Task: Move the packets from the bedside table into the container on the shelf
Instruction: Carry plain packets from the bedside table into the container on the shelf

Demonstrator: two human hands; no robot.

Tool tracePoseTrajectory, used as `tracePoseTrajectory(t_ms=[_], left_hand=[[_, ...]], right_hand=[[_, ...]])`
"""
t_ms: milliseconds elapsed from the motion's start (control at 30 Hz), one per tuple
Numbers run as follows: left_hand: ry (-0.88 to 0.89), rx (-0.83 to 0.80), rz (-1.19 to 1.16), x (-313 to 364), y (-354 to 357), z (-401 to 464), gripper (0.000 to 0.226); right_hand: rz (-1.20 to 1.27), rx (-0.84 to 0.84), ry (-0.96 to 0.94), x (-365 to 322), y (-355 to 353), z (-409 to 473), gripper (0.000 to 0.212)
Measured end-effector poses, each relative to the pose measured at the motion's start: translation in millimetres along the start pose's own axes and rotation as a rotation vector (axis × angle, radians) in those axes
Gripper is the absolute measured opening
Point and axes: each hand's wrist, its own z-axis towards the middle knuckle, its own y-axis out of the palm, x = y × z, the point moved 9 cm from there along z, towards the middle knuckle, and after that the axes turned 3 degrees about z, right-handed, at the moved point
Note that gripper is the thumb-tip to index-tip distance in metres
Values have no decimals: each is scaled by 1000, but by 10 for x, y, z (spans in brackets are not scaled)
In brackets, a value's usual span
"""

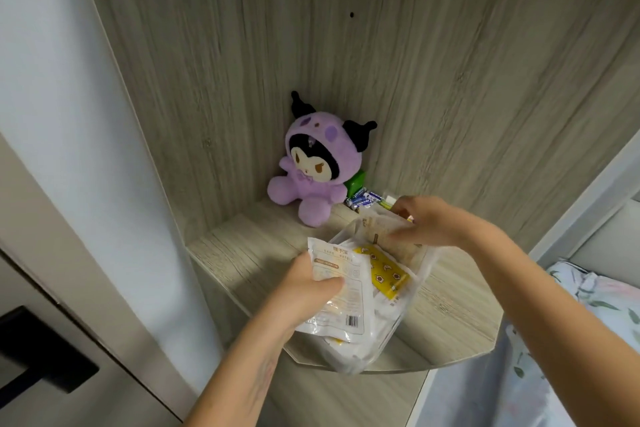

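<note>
A clear plastic bag [414, 291] serving as the container lies on the wooden shelf [242, 263], its mouth facing left. My left hand [304, 291] grips a white packet [341, 302] with a barcode, thumb on top, held at the bag's mouth. A yellow patterned packet [384, 272] and more white packets show inside the bag. My right hand [429, 222] pinches the bag's upper far edge and holds it up. The bedside table is out of view.
A purple plush toy [311, 166] sits at the back of the shelf. Beside it lie a green box [356, 182] and several batteries [363, 199]. A floral bedsheet [588, 322] is at the right. A dark handle [41, 357] is at lower left.
</note>
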Motion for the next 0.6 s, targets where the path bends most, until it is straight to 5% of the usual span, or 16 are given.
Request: tracePoseTrajectory(t_ms=[133, 467, 600], left_hand=[[-7, -8, -2, 14, 6, 30, 34], [17, -41, 32, 71, 16, 41, 28], [21, -40, 53, 90, 5, 22, 23]], right_hand=[[-29, 210, -5, 17, -25, -5, 24], [-129, 273, -52, -62, 275, 40, 14], [-78, 136, -98, -6, 209, 62, 16]])
